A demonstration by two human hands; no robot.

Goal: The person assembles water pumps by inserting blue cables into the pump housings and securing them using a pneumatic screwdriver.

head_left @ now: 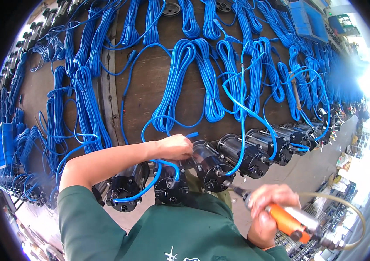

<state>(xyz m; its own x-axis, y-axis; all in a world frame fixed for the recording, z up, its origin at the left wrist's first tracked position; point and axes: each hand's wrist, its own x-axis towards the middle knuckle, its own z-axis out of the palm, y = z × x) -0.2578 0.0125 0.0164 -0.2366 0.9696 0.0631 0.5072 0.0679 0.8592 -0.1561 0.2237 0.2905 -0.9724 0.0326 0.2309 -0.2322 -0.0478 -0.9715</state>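
Observation:
My right hand [268,211] is wrapped round an orange pneumatic screwdriver [287,222], a pale air hose [359,217] running from its rear. The tool's tip reaches toward the black end cap [217,179] of a cylindrical pump motor [206,156], close to its rim; contact cannot be made out. A blue cable [239,152] enters that cap. My left hand [175,147] is closed with curled fingers beside the same motor's body; what they hold, if anything, is hidden. Just beyond it sticks out a blue cable end [192,135].
More pump motors [254,161] line the bench's near edge on both sides, each with a blue cable. Bundled blue cables [174,82] cover much of the brown bench top [143,87]. Blue bins [307,21] stand at the far right and left [5,143].

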